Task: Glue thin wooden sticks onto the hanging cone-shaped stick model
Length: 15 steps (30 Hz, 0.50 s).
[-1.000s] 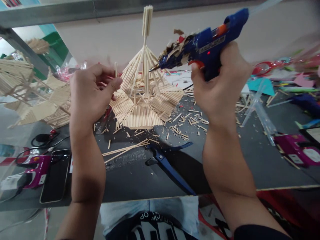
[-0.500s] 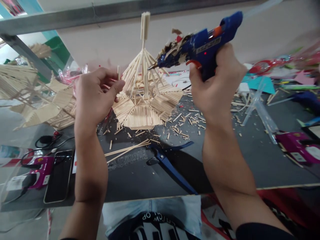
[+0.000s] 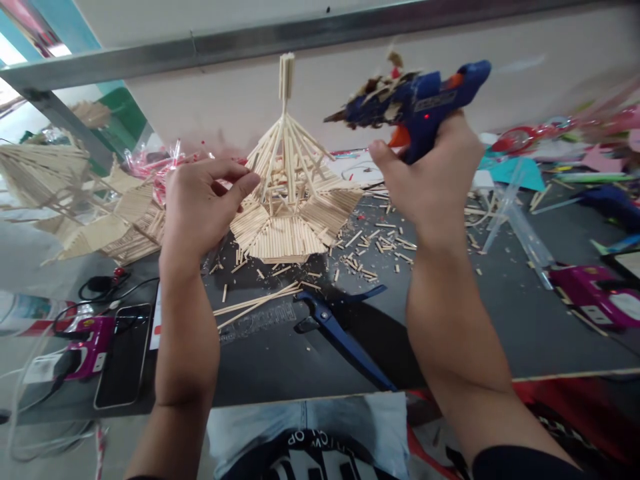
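My right hand [image 3: 437,183] is wrapped round the handle of a blue hot glue gun [image 3: 433,93], its thumb beside the orange trigger. The gun's dirty nozzle points left, above and to the right of a tower-like model [image 3: 285,237] built of thin wooden sticks. At the model's left side, my left hand [image 3: 203,200] is closed in a pinch; a short wooden stick [image 3: 255,162] shows at its fingertips. Whether that stick touches the roof I cannot tell.
Blue cutters [image 3: 345,340] and long thin sticks [image 3: 257,303] lie in front of the model, with stick offcuts [image 3: 385,243] to its right. A second stick model [image 3: 110,213], a phone [image 3: 123,357] and a purple power strip [image 3: 93,347] are at left. Another purple strip [image 3: 595,293] sits at right.
The glue gun has drawn back from the model's roof, its nozzle now farther right. My left hand, still pinching the short stick, has come closer to the roof's left side.
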Motion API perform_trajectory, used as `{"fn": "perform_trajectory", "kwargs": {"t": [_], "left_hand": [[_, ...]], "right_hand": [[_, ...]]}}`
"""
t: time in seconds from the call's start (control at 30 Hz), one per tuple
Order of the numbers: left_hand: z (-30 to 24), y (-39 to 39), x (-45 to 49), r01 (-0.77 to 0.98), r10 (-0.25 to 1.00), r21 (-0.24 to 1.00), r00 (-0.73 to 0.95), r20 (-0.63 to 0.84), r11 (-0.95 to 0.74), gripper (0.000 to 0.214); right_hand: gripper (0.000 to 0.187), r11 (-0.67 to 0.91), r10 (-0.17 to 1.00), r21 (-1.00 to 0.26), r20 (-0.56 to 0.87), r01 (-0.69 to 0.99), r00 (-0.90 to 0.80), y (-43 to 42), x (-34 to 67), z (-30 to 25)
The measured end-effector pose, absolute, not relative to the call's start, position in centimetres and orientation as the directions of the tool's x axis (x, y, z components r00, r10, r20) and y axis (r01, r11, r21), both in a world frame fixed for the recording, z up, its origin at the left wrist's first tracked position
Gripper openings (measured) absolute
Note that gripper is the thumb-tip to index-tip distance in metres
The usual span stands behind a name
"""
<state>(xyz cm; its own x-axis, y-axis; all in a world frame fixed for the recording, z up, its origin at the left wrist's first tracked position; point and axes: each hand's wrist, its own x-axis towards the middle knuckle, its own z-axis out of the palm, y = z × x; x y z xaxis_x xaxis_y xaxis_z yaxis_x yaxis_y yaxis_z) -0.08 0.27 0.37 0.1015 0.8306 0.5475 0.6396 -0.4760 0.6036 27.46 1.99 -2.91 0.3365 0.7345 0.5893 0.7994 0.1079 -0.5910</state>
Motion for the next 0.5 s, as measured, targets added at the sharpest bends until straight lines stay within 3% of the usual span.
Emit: {"fn": "perform_trajectory", "kwargs": {"t": [0.1, 0.2, 0.23, 0.3, 0.43, 0.5], "left_hand": [[0.3, 0.3, -0.1, 0.644, 0.836, 0.606, 0.101, 0.539, -0.468, 0.008], [0.1, 0.5, -0.2, 0.61, 0.834, 0.627, 0.107, 0.541, -0.486, 0.009], [0.1, 0.5, -0.3, 0.592, 0.83, 0.633, 0.115, 0.546, -0.498, 0.009], [0.0, 0.6, -0.2, 0.552, 0.826, 0.649, 0.143, 0.545, -0.524, 0.007], [-0.1, 0.5, 0.0, 0.443, 0.829, 0.71, 0.172, 0.531, -0.547, 0.004], [0.0, 0.3, 0.2, 0.395, 0.832, 0.737, 0.169, 0.529, -0.548, 0.004]], "right_hand": [[0.021, -0.078, 0.78, -0.629, 0.445, 0.773, 0.441, 2.9, 30.5, -3.8], [0.038, -0.125, 0.851, -0.559, 0.364, 0.82, 0.379, 4.9, 35.0, -7.3], [0.05, -0.101, 0.863, -0.528, 0.375, 0.843, 0.339, 5.7, 36.5, -8.9], [0.064, 0.158, 0.894, -0.465, 0.442, 0.871, 0.073, 7.2, 39.0, -12.0], [0.066, 0.315, 0.89, -0.45, 0.445, 0.836, -0.096, 9.2, 41.4, -15.6], [0.067, 0.429, 0.835, -0.445, 0.528, 0.786, -0.157, 9.3, 41.8, -15.6]]}}
